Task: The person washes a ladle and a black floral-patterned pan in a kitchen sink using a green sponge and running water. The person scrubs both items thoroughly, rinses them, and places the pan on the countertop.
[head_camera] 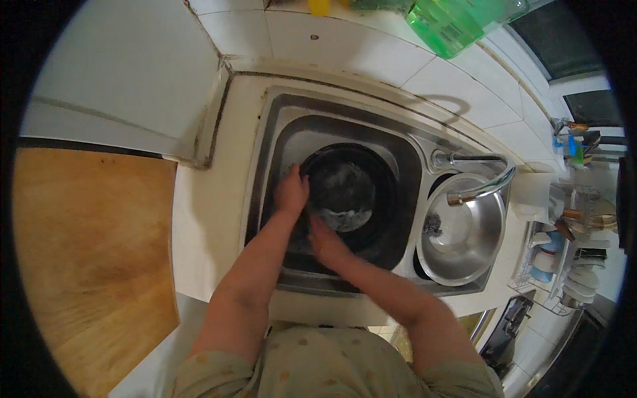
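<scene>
A round black pan or basin point(380, 174) lies in the large stainless steel sink basin point(343, 127), with whitish suds or water inside it. My left hand point(292, 190) is at its left rim, fingers over the edge; it looks to grip the rim. Low at the left side of the same vessel is my right hand point(326, 244), its fingertips hidden in shadow against the dark surface. Whether the right hand holds anything does not show.
Right of the large basin, a round steel bowl point(470, 248) holding a dark scouring pad point(433, 225) sits under the curved faucet point(490, 186). A loaded dish rack point(522, 278) stands farther right. Green bottles point(445, 30) are on the ledge behind. A wooden board point(94, 258) lies at left.
</scene>
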### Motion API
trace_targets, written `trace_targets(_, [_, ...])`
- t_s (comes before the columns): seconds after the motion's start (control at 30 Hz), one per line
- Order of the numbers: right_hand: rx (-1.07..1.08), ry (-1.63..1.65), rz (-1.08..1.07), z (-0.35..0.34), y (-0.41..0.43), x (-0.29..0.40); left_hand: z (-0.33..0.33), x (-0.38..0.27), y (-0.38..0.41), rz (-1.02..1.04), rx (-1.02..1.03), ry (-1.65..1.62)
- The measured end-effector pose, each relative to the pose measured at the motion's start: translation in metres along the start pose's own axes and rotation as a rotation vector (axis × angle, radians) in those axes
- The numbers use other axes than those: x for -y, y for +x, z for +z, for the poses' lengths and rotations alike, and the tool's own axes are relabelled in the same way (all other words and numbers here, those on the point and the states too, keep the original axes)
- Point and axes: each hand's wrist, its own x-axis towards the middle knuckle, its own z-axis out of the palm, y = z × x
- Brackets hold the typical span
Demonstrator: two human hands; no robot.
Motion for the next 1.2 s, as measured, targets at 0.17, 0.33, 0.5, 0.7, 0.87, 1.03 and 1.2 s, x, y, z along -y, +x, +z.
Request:
trace_targets(0.17, [0.309, -0.317, -0.031, -0.125, -0.059, -0.045, -0.004, -0.003, 0.004, 0.005, 0.013, -0.02])
trace_targets(0.33, [0.154, 0.022, 0.057, -0.049, -0.025, -0.011, -0.006, -0.015, 0.003, -0.075, 0.016, -0.029])
trace_targets(0.5, [-0.063, 0.144, 0.103, -0.011, 0.017, 0.026, -0.002, -0.012, 0.007, -0.075, 0.028, -0.031])
trace_targets(0.7, [0.476, -0.364, -0.149, -0.133, -0.044, -0.058, 0.001, -0.011, 0.012, -0.002, 0.056, 0.006])
trace_targets(0.87, [0.723, -0.693, 0.046, -0.137, 0.002, -0.085, -0.006, -0.011, 0.008, 0.075, 0.039, -0.013])
trace_targets(1.03, [0.288, 0.058, 0.142, 0.041, 0.021, -0.063, -0.001, -0.015, 0.005, 0.045, 0.022, 0.0])
trace_targets(1.2, [0.113, 0.715, 0.422, -0.001, 0.043, -0.013, 0.006, -0.005, 0.008, 0.013, 0.001, -0.032])
